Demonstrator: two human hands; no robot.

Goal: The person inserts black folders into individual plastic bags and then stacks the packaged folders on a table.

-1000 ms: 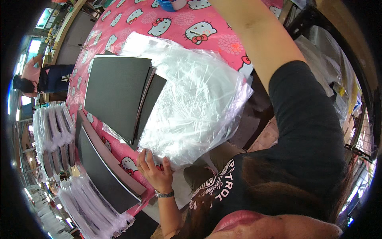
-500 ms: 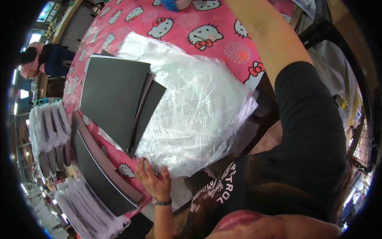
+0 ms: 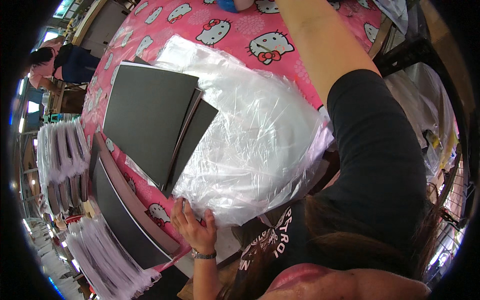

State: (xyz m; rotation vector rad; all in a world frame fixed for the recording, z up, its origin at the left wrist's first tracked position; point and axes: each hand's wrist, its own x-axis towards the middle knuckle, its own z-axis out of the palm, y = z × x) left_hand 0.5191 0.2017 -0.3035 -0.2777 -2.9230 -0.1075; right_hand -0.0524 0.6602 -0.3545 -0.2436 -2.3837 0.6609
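Observation:
My left hand [image 3: 195, 229], with a dark watch on its wrist, rests at the near edge of a stack of clear plastic bags [image 3: 255, 135]. Its fingers are apart, touching the plastic's edge, and hold nothing. On the left part of the stack lie several dark grey flat boards [image 3: 150, 110], fanned and overlapping, their lower corner just above my left fingertips. My right arm, in a black sleeve, reaches toward the far side of the table. The picture's top edge cuts off its forearm, so my right hand is out of view.
A pink cartoon-print cloth [image 3: 240, 37] covers the table. More long dark boards [image 3: 125, 215] lie along its left edge. Bundles of plastic-wrapped pieces [image 3: 107, 260] stand to the left. At the top is a blue round thing [image 3: 227, 5], partly cut off. Another person [image 3: 75, 65] stands far left.
The view has shifted slightly, so the table things appear a little lower and farther right. My left hand stays at the plastic's edge. My right arm still reaches out, its hand out of view.

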